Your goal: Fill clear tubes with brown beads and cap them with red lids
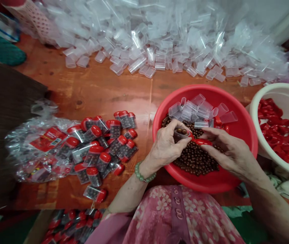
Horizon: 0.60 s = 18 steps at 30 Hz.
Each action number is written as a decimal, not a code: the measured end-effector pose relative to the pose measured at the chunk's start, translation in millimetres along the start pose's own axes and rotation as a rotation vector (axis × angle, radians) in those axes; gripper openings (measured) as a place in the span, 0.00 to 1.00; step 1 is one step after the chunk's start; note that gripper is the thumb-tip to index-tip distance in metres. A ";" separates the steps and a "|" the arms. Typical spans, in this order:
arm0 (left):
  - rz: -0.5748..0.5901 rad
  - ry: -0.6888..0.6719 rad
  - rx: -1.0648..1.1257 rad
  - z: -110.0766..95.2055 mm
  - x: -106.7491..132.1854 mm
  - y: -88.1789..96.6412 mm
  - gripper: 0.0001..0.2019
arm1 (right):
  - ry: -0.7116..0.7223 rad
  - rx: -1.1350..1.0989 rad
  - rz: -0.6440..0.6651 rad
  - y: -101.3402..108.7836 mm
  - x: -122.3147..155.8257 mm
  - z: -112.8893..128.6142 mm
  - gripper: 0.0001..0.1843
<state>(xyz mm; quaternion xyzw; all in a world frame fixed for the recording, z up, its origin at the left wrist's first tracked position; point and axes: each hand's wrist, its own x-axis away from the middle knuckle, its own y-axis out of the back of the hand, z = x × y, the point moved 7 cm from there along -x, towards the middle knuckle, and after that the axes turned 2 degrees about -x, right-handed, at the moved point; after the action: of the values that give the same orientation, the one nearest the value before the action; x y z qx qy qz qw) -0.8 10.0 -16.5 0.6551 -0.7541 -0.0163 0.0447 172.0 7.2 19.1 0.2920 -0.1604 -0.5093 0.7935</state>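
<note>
Above the red basin [246,118] my left hand [168,144] grips a clear plastic container [180,134] with brown balls inside. A red cap [202,141] is between the thumb and fingers of my right hand [227,149], close beside the container's mouth. Many small brown balls [197,161] cover the basin's floor below both hands. Empty clear containers [197,106] lie in the far part of the basin, with a few red caps [218,120] among them.
Capped, filled containers [101,152] are heaped on the table at left, beside a clear plastic bag [43,149]. Clear containers [144,51] are piled along the back. At right, a white bucket [263,91] holds red caps [281,132]. More filled containers [70,227] lie below the table edge.
</note>
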 end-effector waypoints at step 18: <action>0.200 -0.084 -0.027 -0.8 -1.8 -7.7 0.21 | 0.146 -0.024 -0.116 -14.4 -14.8 16.0 0.13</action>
<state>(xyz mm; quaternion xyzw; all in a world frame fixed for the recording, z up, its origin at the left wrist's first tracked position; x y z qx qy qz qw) 7.1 10.7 -16.4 0.5744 -0.8167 -0.0493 0.0234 146.6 11.3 23.1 0.3279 -0.0787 -0.5337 0.7755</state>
